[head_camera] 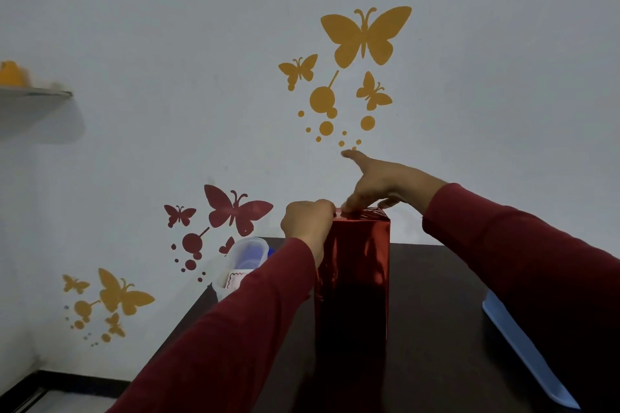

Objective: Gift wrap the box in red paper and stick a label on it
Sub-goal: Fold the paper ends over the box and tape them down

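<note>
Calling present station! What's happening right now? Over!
Both hands, left and right, folding paper atop the upright red-wrapped box. No label on it yet. Nothing in the way. Over.

Dim, even light; the dark surface [436,312] at lower right swallows detail. Glossy red paper [355,265] shows streaky glare. Upper-left shelf [33,94] is blurred; wide-angle bending at edges.
</note>
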A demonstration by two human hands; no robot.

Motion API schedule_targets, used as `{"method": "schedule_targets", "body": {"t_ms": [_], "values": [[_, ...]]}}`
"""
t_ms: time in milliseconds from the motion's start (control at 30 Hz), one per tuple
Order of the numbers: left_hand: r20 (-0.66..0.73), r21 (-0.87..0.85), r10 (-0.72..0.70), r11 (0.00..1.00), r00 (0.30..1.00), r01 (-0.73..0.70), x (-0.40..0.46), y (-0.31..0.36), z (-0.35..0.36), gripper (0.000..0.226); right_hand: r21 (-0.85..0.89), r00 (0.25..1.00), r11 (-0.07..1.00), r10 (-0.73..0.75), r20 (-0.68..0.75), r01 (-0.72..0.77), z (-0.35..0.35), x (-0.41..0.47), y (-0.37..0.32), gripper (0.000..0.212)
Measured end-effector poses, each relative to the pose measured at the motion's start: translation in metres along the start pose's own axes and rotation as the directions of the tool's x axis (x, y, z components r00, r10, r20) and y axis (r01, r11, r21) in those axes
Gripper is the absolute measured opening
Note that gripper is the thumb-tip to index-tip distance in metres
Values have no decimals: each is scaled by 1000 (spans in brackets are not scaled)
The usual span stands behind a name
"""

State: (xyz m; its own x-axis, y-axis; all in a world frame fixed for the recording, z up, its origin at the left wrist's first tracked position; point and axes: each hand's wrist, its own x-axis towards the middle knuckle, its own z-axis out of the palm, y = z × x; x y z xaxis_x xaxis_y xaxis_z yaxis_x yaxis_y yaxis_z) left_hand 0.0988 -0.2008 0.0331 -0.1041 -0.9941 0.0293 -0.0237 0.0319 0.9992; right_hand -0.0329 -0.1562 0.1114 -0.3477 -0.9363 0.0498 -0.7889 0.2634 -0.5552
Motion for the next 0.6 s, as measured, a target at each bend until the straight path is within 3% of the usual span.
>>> {"method": "schedule_targets", "body": {"t_ms": [100,200,267,333,400,533,600], "values": [[-5,13,-11,1000,1000,11,-3,0,0,16,108,994,989,103,-36,-98,-1,-8,5,113],[12,2,-4,1000,1000,4,-1,0,0,21,324,977,928,209,-38,-186,7,-12,18,96],[18,12,-1,1000,1000,1,-1,-2,0,14,448,970,878,228,-84,-167,11,-15,26,76],[17,6,0,1000,1000,0,0,-3,-1,10,467,964,877,212,-161,-115,14,-17,32,57],[21,-2,13,1000,1000,-13,2,-4,-2,12,544,971,836,184,-151,-73,20,-22,33,43],[33,59,68,996,997,-70,2,-3,0,17,502,983,861,151,-108,-78,37,-26,30,37],[35,79,63,995,997,-66,4,-3,2,23,649,980,759,159,-121,-43,42,-26,32,36]]}}
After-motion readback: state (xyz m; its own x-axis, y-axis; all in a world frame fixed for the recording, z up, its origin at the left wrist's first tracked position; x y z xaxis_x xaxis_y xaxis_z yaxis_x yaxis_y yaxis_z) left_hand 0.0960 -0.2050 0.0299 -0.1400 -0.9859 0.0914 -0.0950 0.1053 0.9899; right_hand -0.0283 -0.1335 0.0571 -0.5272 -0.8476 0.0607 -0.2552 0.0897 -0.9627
